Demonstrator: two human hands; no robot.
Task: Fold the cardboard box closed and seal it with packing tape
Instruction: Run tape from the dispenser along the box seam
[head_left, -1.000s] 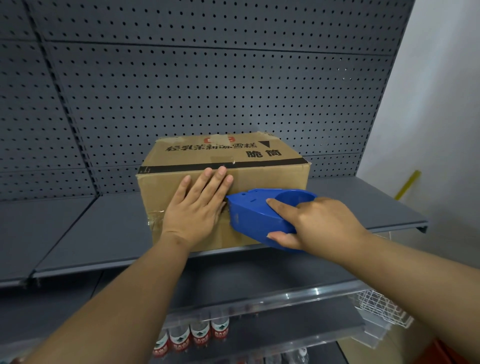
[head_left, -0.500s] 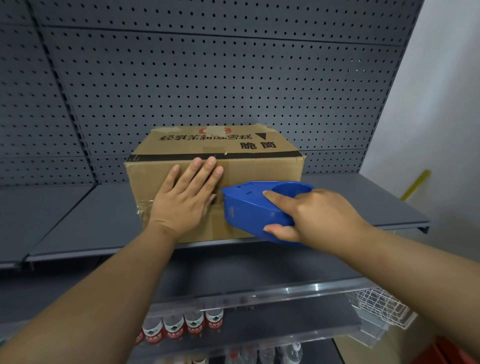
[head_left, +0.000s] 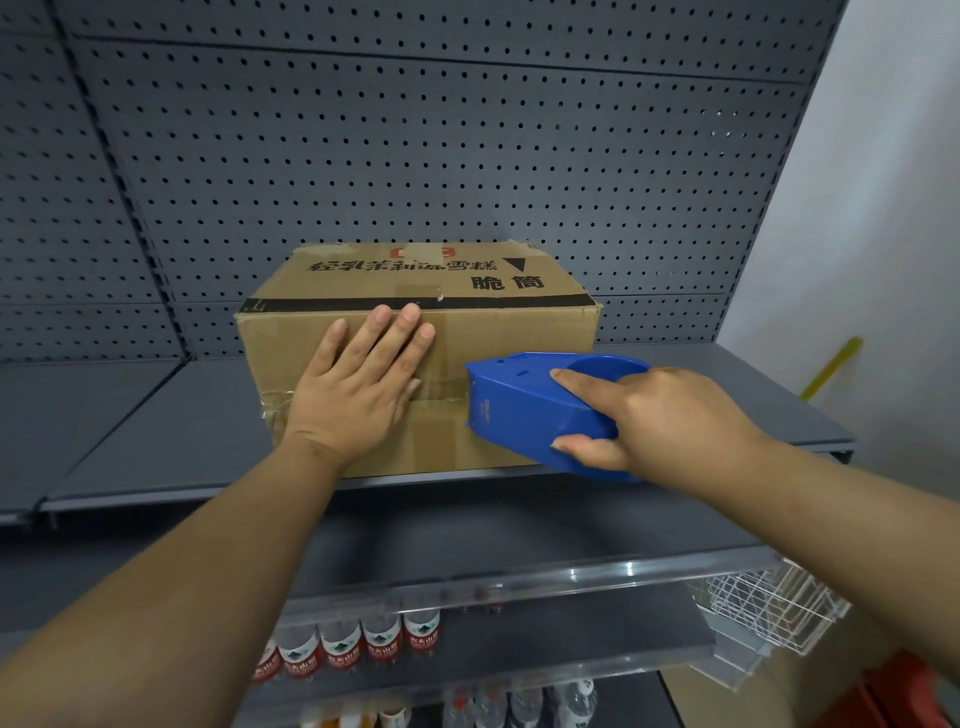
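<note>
A brown cardboard box (head_left: 519, 332) with black print and a black stripe stands closed on a grey shelf (head_left: 156, 431). My left hand (head_left: 358, 384) lies flat, fingers spread, on the box's front face. My right hand (head_left: 660, 421) grips a blue tape dispenser (head_left: 519, 410) whose nose presses against the front face to the right of my left hand. A strip of clear tape (head_left: 441, 387) runs along the front seam between my left hand and the dispenser. More crinkled tape shows at the box's left corner.
A grey pegboard wall (head_left: 415, 156) rises behind the box. Below, a lower shelf holds several water bottles (head_left: 358, 644) with red labels. A white wire basket (head_left: 769, 608) hangs at the lower right. A white wall and a yellow stick (head_left: 831, 364) are at the right.
My right hand has drawn the dispenser to the right along the front face, leaving a wider gap and tape between it and my left hand. The left hand stays pressed on the box.
</note>
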